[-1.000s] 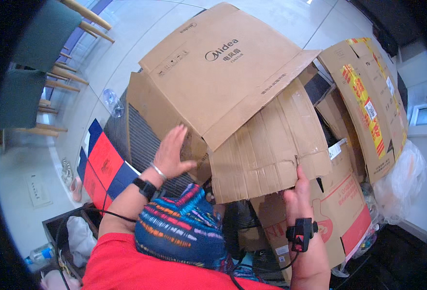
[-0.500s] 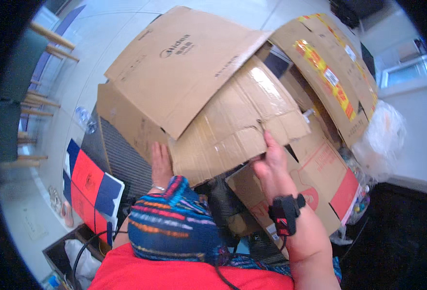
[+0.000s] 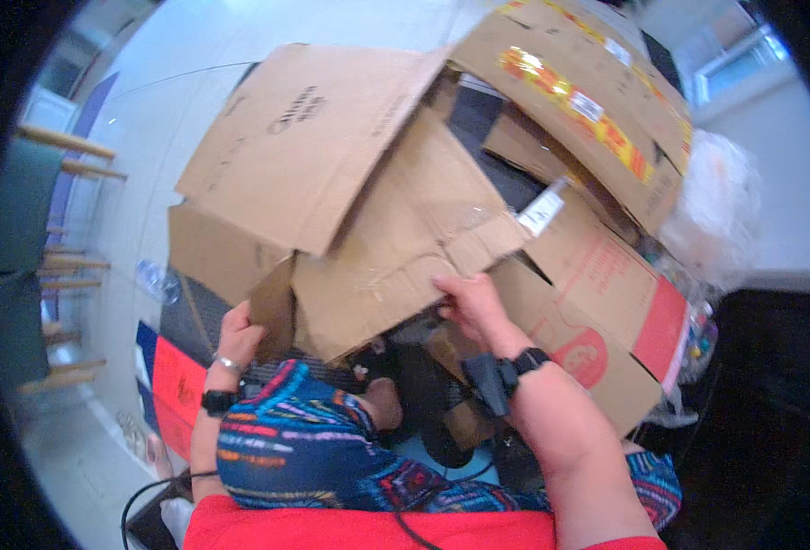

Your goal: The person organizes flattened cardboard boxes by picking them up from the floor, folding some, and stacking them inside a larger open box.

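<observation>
A taped brown cardboard sheet (image 3: 396,247) lies slanted in front of me. At its near right edge, my right hand (image 3: 474,310) is closed, pinching the cardboard between thumb and fingers. My left hand (image 3: 240,335) has its fingers wrapped on a darker cardboard flap (image 3: 274,310) at the left end. A larger flat cardboard piece (image 3: 308,137) with dark print overlaps the sheet on the far left side. The flap's join to the other pieces is hard to make out.
At the far right stands a big carton (image 3: 588,101) with yellow and red tape, beside a white plastic bag (image 3: 718,211). Nearer lies a red-printed carton (image 3: 597,302). On the left are a plastic bottle (image 3: 159,281), a red and blue folded item (image 3: 177,390) and wooden-legged chairs (image 3: 70,266).
My left hand has shifted left and now grips a raised flap. My right hand has moved left with the sheet's edge. The view has also shifted, and a white label shows beside the sheet.
</observation>
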Available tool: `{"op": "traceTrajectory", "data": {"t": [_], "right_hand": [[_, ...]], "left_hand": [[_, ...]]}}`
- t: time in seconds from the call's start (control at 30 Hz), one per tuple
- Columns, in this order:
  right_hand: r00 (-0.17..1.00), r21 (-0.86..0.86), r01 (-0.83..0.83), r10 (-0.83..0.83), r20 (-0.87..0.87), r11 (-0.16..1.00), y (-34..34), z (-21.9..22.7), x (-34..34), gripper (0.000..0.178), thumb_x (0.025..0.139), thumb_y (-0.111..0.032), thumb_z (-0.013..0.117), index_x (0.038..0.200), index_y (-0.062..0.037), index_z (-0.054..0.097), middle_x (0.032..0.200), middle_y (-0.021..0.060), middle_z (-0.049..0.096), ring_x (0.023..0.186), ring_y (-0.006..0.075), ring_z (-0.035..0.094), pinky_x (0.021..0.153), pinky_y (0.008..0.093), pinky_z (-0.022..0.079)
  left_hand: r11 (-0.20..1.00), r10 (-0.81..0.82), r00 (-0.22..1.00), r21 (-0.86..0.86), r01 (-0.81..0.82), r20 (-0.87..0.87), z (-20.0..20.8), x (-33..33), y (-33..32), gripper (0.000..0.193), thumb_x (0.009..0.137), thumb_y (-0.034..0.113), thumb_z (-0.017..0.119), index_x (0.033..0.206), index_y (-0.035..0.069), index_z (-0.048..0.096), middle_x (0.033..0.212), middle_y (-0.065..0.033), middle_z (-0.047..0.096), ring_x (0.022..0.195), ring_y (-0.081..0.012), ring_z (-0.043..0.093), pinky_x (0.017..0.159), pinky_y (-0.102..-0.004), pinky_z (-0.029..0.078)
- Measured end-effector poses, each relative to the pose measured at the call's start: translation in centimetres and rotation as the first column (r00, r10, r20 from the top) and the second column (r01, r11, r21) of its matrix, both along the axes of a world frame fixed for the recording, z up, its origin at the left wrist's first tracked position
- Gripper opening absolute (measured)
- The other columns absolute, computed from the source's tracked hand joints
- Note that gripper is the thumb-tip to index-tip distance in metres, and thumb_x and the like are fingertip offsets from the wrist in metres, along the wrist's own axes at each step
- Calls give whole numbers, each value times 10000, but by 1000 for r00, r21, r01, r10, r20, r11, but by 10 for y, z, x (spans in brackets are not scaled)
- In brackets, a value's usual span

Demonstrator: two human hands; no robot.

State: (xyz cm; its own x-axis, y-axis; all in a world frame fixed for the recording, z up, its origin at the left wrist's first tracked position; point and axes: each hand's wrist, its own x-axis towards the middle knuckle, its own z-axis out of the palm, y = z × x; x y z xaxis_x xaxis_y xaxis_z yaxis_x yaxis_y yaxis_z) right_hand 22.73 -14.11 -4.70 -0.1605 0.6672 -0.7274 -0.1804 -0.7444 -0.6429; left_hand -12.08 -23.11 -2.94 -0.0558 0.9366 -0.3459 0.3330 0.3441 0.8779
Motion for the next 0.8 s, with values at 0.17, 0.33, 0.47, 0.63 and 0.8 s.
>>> {"op": "traceTrajectory", "data": {"t": [0.17,0.33,0.47,0.63,0.8], "right_hand": [[992,18,0,-3,123,1000,0,-28,6,147,732,-104,616,835,-7,576,676,75,592,450,155,518,346,232,388],[965,104,220,-232,125,970,-19,-40,-31,174,758,-33,564,922,23,545,758,89,589,495,168,532,365,250,432],[955,39,272,-274,113,962,-15,-43,-34,220,768,-27,544,982,9,513,790,86,583,524,166,539,369,245,424],[890,179,352,-388,240,919,6,-63,-32,164,787,-35,522,949,-17,509,734,58,563,487,137,499,351,237,372],[906,217,368,-401,137,904,-4,-56,-61,200,789,-32,514,989,-23,504,796,70,573,553,144,532,400,249,423]], "left_hand": [[999,27,986,-37,-21,166,10,16,13,434,585,-71,415,1001,-33,533,928,-36,579,870,-108,520,771,-233,412],[998,28,974,-60,-15,226,22,17,17,448,581,-77,415,1012,-32,531,926,-24,583,863,-102,523,768,-218,415],[998,-42,978,-43,52,202,23,18,23,423,617,-49,444,1036,-50,503,964,-63,582,880,-145,549,798,-268,429],[1000,1,947,-30,9,322,27,40,42,393,615,-60,437,992,-19,541,866,-3,576,780,-68,512,666,-192,420],[995,-79,950,-29,92,302,26,47,57,381,615,-51,447,983,-22,543,850,13,565,746,-51,491,631,-173,406]]}}
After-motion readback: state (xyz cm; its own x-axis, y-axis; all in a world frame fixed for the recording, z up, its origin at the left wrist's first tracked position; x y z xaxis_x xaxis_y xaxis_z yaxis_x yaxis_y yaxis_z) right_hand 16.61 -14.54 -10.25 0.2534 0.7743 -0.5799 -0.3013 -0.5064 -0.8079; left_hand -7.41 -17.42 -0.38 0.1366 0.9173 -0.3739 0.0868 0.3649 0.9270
